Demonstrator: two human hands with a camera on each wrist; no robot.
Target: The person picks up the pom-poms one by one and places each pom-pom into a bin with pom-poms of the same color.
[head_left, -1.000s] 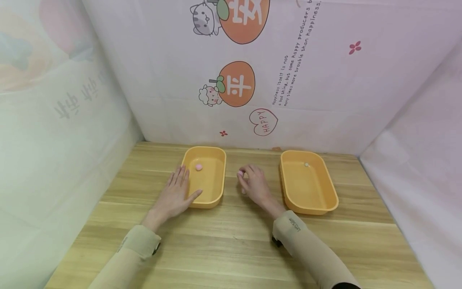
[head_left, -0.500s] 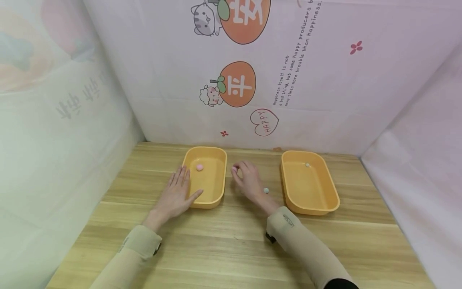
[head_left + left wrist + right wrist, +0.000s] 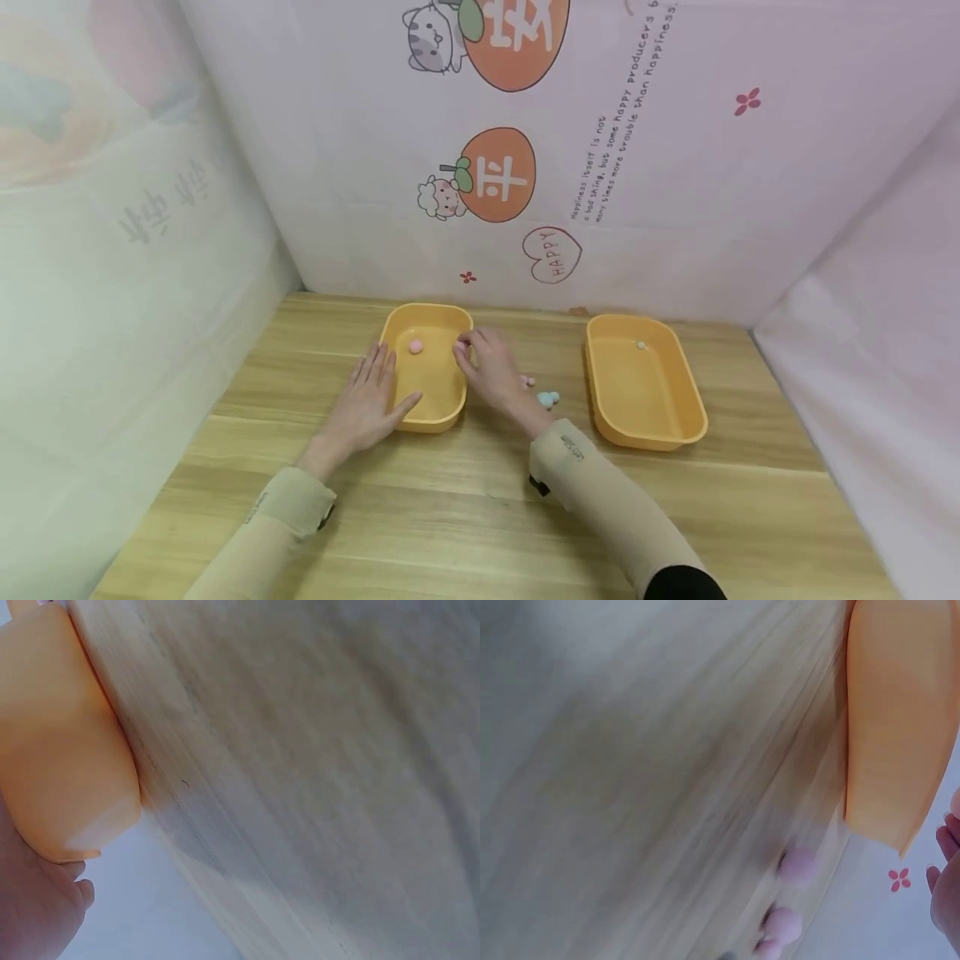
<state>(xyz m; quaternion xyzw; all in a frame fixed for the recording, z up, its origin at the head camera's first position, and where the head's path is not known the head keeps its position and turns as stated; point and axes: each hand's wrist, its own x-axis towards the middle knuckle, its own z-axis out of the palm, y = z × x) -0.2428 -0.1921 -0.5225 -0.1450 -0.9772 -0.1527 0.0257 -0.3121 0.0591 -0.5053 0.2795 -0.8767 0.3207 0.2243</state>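
Fingers spread straight, my left hand [image 3: 360, 408] rests on the left side of the left yellow tray [image 3: 431, 404]. A pink ball [image 3: 416, 347] lies in that tray toward its far end. My right hand [image 3: 491, 373] pinches another small pink ball [image 3: 461, 345] between thumb and fingers, at the tray's right rim. In the right wrist view, the held ball is cut off at the right edge. Behind this hand, small pink balls [image 3: 528, 381] and pale blue balls [image 3: 547, 400] lie on the table. The forearm may hide more of them.
A second yellow tray [image 3: 641, 396] stands to the right, with a small pale ball [image 3: 641, 344] near its far end. Both trays sit on a wooden table [image 3: 420, 517]. White printed cloth [image 3: 360, 167] hangs behind and at both sides.
Holding the pink ball, my right hand has moved left to the left tray's rim. Pink and pale blue balls on the table have come into view. My left hand stays put.
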